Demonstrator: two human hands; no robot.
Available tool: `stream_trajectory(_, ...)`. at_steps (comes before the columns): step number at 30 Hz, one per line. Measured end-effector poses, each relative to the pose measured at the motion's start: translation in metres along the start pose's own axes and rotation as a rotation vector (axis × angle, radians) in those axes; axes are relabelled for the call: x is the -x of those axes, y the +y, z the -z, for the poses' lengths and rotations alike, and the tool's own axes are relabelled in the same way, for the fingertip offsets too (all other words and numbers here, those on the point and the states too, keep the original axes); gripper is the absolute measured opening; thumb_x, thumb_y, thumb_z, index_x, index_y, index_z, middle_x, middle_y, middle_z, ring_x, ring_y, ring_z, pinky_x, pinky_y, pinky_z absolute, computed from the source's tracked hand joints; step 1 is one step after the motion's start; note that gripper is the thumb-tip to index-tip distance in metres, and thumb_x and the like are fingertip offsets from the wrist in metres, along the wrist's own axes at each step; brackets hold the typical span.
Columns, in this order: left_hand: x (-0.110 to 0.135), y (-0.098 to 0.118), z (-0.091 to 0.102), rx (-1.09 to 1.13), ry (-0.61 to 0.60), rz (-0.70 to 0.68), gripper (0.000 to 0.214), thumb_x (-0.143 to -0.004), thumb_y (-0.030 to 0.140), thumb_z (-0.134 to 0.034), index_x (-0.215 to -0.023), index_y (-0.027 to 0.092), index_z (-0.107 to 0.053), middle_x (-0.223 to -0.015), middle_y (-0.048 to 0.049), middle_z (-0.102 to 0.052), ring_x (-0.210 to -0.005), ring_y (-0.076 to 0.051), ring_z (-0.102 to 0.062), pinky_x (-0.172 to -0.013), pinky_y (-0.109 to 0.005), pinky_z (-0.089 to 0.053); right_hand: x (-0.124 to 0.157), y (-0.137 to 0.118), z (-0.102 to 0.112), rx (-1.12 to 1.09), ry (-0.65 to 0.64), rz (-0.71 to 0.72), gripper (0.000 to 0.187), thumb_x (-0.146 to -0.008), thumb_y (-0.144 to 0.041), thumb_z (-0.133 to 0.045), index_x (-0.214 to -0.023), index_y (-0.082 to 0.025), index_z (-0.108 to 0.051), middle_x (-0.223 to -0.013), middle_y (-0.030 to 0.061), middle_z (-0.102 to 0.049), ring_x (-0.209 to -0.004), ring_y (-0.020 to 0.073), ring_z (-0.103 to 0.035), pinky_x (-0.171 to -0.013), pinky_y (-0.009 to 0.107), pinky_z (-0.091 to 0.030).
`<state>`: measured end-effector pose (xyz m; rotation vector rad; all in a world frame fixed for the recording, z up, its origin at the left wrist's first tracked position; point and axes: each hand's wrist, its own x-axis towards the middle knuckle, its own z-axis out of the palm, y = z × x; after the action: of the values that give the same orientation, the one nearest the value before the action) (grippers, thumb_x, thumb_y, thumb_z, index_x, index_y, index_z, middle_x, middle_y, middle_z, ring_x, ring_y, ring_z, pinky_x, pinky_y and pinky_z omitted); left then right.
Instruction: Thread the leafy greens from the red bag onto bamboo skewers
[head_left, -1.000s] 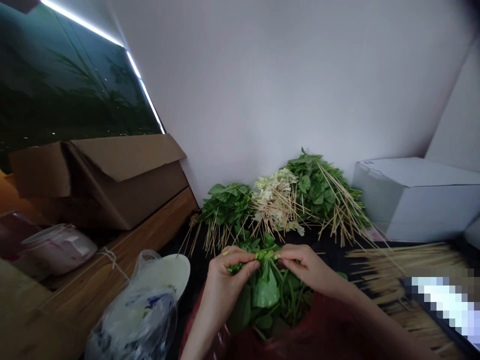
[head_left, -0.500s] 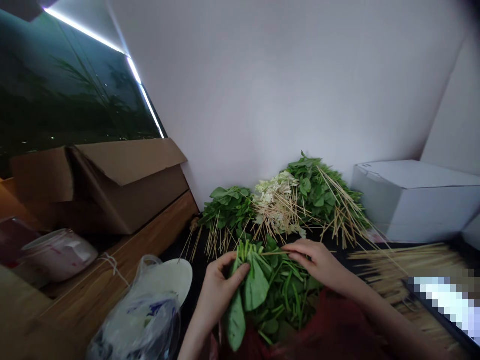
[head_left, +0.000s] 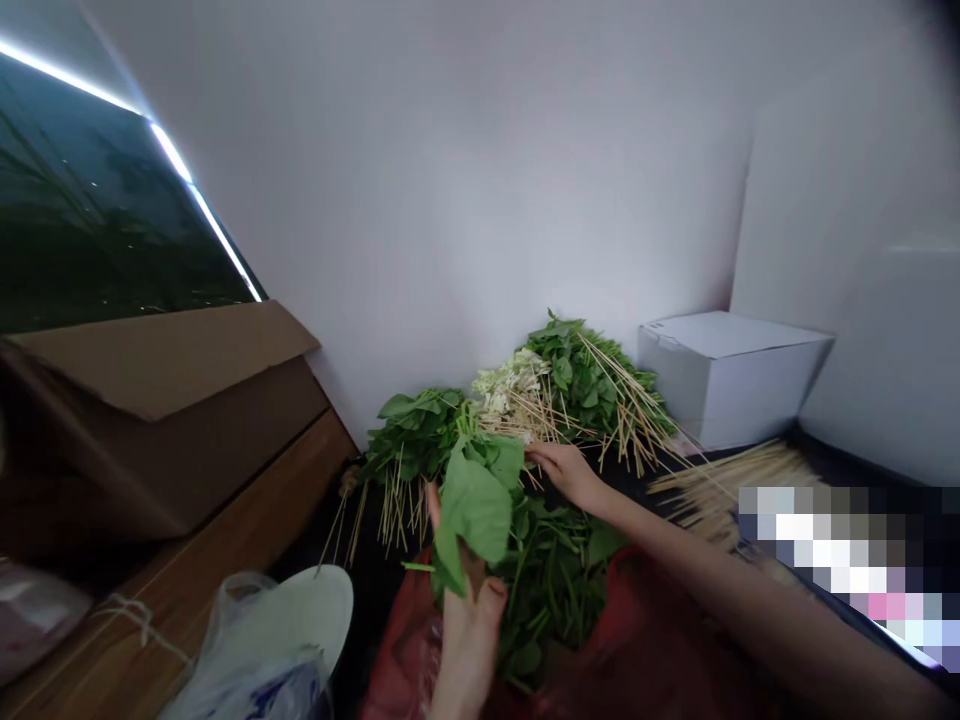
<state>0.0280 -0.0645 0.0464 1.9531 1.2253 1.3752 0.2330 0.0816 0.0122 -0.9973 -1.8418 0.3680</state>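
Observation:
My left hand [head_left: 469, 635] is low in the view and shut on a bunch of broad green leaves [head_left: 472, 510], which stands up in front of its fingers. My right hand [head_left: 566, 475] is at the top of that bunch, its fingertips close to the leaves. A thin skewer in those fingers is too small to tell. Below both hands, loose leafy greens [head_left: 551, 590] lie in a red plastic bag [head_left: 645, 610]. Beyond them are skewered greens [head_left: 420, 430], skewered pale pieces [head_left: 514, 395] and more skewered greens [head_left: 589, 375].
Loose bamboo skewers [head_left: 720, 490] lie to the right, below a white box [head_left: 724, 375]. A brown cardboard box [head_left: 165, 430] stands on the left by a wooden ledge [head_left: 195, 530]. A plastic bag with a white plate [head_left: 277, 625] sits at the lower left.
The view has swung, shifting the scene left. My left hand has dropped lower, with the leaf bunch upright. My right hand has moved up and left, and the skewer it held is no longer clear.

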Motion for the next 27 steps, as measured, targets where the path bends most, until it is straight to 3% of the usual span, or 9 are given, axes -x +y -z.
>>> stream_trajectory(3, 0.003, 0.024, 0.005, -0.074, 0.22, -0.1, 0.083, -0.09, 0.054, -0.055, -0.158, 0.034, -0.012, -0.164, -0.0086, -0.024, -0.151, -0.033, -0.016, -0.114, -0.055, -0.035, 0.003, 0.0, 0.002, -0.047, 0.004, -0.008, 0.03, -0.095, -0.027, -0.046, -0.105, -0.02, -0.073, -0.103, 0.0081, -0.076, -0.093, 0.021, -0.07, -0.086, 0.033, -0.052)
stream_trajectory(7, 0.012, 0.043, 0.002, -0.369, -0.057, -0.308, 0.086, -0.076, 0.048, -0.074, -0.152, 0.037, -0.035, -0.168, -0.0055, -0.006, -0.15, -0.046, -0.01, -0.113, -0.069, -0.023, -0.007, 0.002, -0.002, -0.082, -0.035, -0.028, 0.028, -0.093, -0.03, -0.049, -0.101, -0.019, -0.074, -0.095, 0.0069, -0.077, -0.087, 0.0223, -0.07, -0.079, 0.033, -0.053)
stream_trajectory(9, 0.019, 0.043, -0.004, -0.419, -0.069, -0.359, 0.087, -0.074, 0.046, -0.076, -0.151, 0.038, -0.036, -0.168, -0.0045, -0.002, -0.149, -0.047, -0.008, -0.111, -0.072, -0.023, -0.02, 0.005, -0.007, -0.086, -0.053, -0.041, 0.027, -0.093, -0.029, -0.05, -0.098, -0.019, -0.074, -0.091, 0.006, -0.076, -0.086, 0.0217, -0.07, -0.079, 0.033, -0.053)
stream_trajectory(13, 0.033, 0.026, -0.024, -0.437, -0.031, -0.402, 0.081, -0.076, 0.038, -0.073, -0.149, 0.039, -0.038, -0.166, -0.0051, -0.019, -0.15, -0.043, -0.013, -0.111, -0.07, -0.028, -0.062, 0.009, -0.018, -0.076, -0.072, -0.1, 0.03, -0.101, -0.031, -0.043, -0.11, -0.015, -0.068, -0.086, 0.0051, -0.072, -0.078, 0.0178, -0.068, -0.078, 0.034, -0.055)
stream_trajectory(17, 0.043, 0.0, -0.041, -0.401, -0.02, -0.45, 0.073, -0.075, 0.034, -0.071, -0.144, 0.035, -0.047, -0.155, -0.0101, -0.042, -0.145, -0.042, -0.031, -0.104, -0.066, -0.04, -0.109, 0.009, -0.034, -0.029, -0.107, -0.146, 0.032, -0.096, -0.037, -0.059, -0.12, -0.017, -0.061, -0.117, 0.008, -0.064, -0.097, 0.0201, -0.065, -0.084, 0.041, -0.056)
stream_trajectory(23, 0.044, -0.028, -0.034, -0.417, -0.042, -0.369, 0.068, -0.076, 0.022, -0.067, -0.141, 0.035, -0.049, -0.15, -0.0112, -0.049, -0.139, -0.039, -0.042, -0.102, -0.063, -0.047, -0.157, 0.012, -0.062, 0.068, -0.185, -0.172, 0.035, -0.095, -0.036, -0.06, -0.125, -0.017, -0.058, -0.125, 0.009, -0.06, -0.105, 0.0234, -0.063, -0.088, 0.044, -0.055)
stream_trajectory(27, 0.039, -0.04, -0.031, -0.445, -0.043, -0.427, 0.069, -0.075, 0.022, -0.068, -0.141, 0.033, -0.049, -0.145, -0.0131, -0.055, -0.133, -0.038, -0.05, -0.096, -0.059, -0.054, -0.172, 0.02, -0.078, 0.159, -0.245, -0.235, 0.034, -0.095, -0.037, -0.06, -0.124, -0.018, -0.059, -0.125, 0.0084, -0.06, -0.105, 0.024, -0.062, -0.088, 0.044, -0.054)
